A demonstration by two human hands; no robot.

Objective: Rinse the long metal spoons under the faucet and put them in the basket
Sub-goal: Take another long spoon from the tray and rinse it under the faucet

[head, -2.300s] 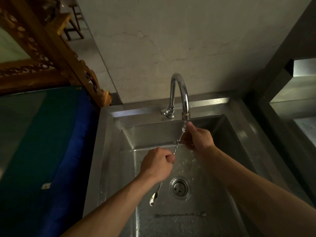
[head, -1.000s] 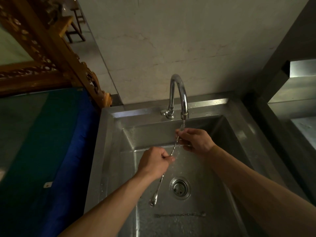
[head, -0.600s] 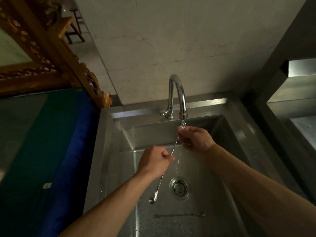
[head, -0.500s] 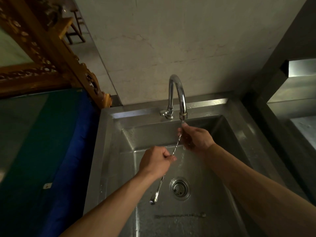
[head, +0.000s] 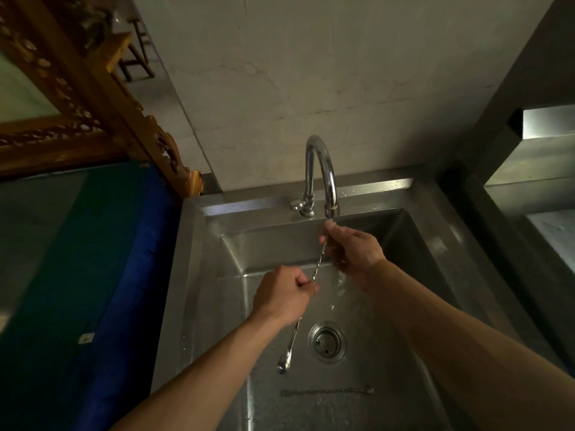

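Note:
I hold one long metal spoon point(head: 317, 267) slanted over the steel sink point(head: 217, 290). My left hand point(head: 281, 295) grips its twisted shaft near the middle, and the bowl end hangs below that fist. My right hand point(head: 351, 248) pinches the top end right under the spout of the chrome faucet point(head: 320, 169). Water runs down past my right hand and splashes on the sink floor. A second long spoon point(head: 329, 391) lies flat across the sink bottom near the front. No basket is in view.
The round drain point(head: 326, 340) sits between the two spoons. A blue and green covered surface point(head: 77, 275) lies left of the sink under a carved golden frame point(head: 93, 98). Steel counters point(head: 544, 194) stand at the right.
My right hand has slid a little up and down along the top of the spoon under the spout. The left hand has barely shifted, and the spoon in the sink has not moved.

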